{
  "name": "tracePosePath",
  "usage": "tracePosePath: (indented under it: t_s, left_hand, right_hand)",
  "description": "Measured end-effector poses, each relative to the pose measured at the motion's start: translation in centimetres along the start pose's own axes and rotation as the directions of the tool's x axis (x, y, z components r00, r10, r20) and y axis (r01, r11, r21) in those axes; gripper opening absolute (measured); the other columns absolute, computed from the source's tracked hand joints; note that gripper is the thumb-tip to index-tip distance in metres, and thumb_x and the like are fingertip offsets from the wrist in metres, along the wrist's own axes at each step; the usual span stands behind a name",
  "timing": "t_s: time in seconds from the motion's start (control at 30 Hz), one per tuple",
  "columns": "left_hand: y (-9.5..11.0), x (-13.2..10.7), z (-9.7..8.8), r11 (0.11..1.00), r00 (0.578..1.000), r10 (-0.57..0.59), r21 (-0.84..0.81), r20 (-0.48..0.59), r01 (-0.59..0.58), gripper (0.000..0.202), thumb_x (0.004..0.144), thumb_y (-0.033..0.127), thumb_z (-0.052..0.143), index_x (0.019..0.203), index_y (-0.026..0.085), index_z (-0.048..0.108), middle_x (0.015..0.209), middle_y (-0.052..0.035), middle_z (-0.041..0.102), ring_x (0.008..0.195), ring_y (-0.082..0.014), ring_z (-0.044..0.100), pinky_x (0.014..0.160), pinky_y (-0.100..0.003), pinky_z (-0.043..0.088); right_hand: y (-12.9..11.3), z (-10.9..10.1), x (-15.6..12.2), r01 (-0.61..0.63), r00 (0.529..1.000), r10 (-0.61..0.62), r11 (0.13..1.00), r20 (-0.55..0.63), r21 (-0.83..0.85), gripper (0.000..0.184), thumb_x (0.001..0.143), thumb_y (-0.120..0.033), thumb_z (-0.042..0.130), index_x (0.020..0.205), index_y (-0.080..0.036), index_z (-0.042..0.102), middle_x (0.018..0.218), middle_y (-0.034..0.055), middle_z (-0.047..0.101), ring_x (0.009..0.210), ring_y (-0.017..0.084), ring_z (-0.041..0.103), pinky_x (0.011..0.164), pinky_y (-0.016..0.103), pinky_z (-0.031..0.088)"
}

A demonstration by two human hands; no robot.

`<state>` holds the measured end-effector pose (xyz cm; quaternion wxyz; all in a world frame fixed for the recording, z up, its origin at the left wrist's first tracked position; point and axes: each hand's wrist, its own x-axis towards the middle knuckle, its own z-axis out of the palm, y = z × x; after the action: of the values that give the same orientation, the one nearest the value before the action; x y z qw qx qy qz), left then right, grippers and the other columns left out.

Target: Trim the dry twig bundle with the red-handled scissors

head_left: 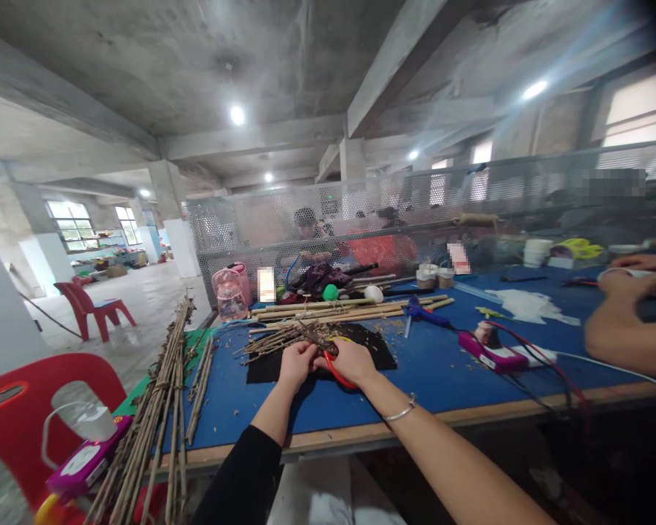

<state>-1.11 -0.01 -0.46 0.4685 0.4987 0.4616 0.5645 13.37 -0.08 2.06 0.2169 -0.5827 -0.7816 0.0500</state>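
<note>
While the right hand [350, 362] is gripping a pair of red-handled scissors [337, 374], the left hand [295, 364] is bunching its fingertips just beside them; whether it is pinching a piece there, I cannot tell. The hands are apparently snipping thin dry sticks [267, 343], which are lying in a loose heap just beyond the left hand, over a black mat [381, 354]. Another cut would be calling for a stick held steady and left fingertips well clear of the blades. Brown chips [369, 337] are littering the mat (a fair sign, I am judging, of trimming). Farther out, pale poles [333, 312] are lying across the blue tabletop [224, 401], with a green ball [331, 292] and a white ball [373, 294] sitting behind them. To the right, a blue glue gun [427, 315] is resting near the poles' ends. On the left, a long bundle of sticks [158, 386] is reaching past the table's edge; at far right, a co-worker's forearm [623, 328] is showing.
</note>
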Motion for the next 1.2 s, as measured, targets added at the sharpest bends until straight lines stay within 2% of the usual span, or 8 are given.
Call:
tracePosePath:
  t_s: [0.13,0.33,0.53,0.73,0.93,1.2]
  left_hand:
    - [-0.04,0.03,-0.16,1.0,0.999,-0.024,-0.015,0.024,0.024,0.029,0.062,0.039,0.065,0.068,0.011,0.063,0.057,-0.0016,0.058,0.041,-0.0045,0.043,0.04,-0.017,0.036]
    - [0.4,-0.1,-0.24,0.993,0.997,-0.076,-0.097,-0.01,0.074,0.034,0.061,0.038,0.067,0.082,0.011,0.065,0.067,-0.0034,0.061,0.045,-0.004,0.047,0.044,-0.016,0.039]
    - [0.37,-0.08,-0.08,0.989,0.997,-0.079,-0.129,-0.002,0.079,0.027,0.061,0.036,0.065,0.073,0.013,0.061,0.066,-0.0037,0.062,0.054,-0.0101,0.056,0.043,-0.016,0.037]
    - [0.41,-0.2,-0.03,0.991,0.997,-0.075,-0.108,0.03,0.077,0.026,0.062,0.036,0.063,0.076,0.014,0.061,0.067,-0.0034,0.064,0.054,-0.0108,0.056,0.043,-0.017,0.037]
    - [0.28,-0.16,-0.08,0.992,0.997,-0.041,-0.117,0.067,0.049,0.029,0.061,0.039,0.063,0.073,0.013,0.06,0.061,-0.0017,0.061,0.043,-0.0064,0.047,0.041,-0.017,0.034]
    - [0.08,0.03,-0.26,0.993,0.998,-0.03,-0.112,0.054,0.036,0.033,0.062,0.042,0.064,0.078,0.013,0.062,0.066,-0.0021,0.062,0.044,-0.0059,0.048,0.042,-0.018,0.036]
  right_hand:
    - [0.1,-0.03,0.09,-0.001,1.0,0.002,1.0,0.023,-0.018,0.052,0.066,-0.068,0.047,0.086,-0.022,0.061,0.086,0.0079,0.066,0.083,0.023,0.061,0.068,0.028,0.041]
    - [0.16,0.08,0.06,-0.001,1.0,0.001,0.999,0.006,-0.041,0.053,0.067,-0.07,0.043,0.082,-0.022,0.062,0.084,0.009,0.066,0.081,0.023,0.062,0.066,0.029,0.041]
    - [0.47,0.57,0.17,0.067,0.996,-0.068,0.998,-0.06,-0.022,0.054,0.065,-0.068,0.049,0.09,-0.022,0.058,0.088,0.0069,0.064,0.086,0.022,0.059,0.07,0.029,0.04]
    - [0.25,0.31,0.15,0.119,0.983,-0.125,0.992,-0.133,-0.05,0.055,0.062,-0.068,0.052,0.084,-0.018,0.056,0.086,0.0088,0.062,0.085,0.023,0.057,0.072,0.03,0.039]
    - [0.16,0.31,0.07,0.069,0.995,-0.072,0.997,-0.076,-0.033,0.053,0.064,-0.067,0.05,0.086,-0.019,0.056,0.084,0.007,0.064,0.083,0.021,0.059,0.069,0.028,0.04]
    - [0.37,0.45,0.18,0.026,0.999,-0.028,0.998,-0.034,-0.058,0.054,0.065,-0.07,0.046,0.086,-0.021,0.059,0.084,0.008,0.066,0.081,0.023,0.061,0.067,0.029,0.041]
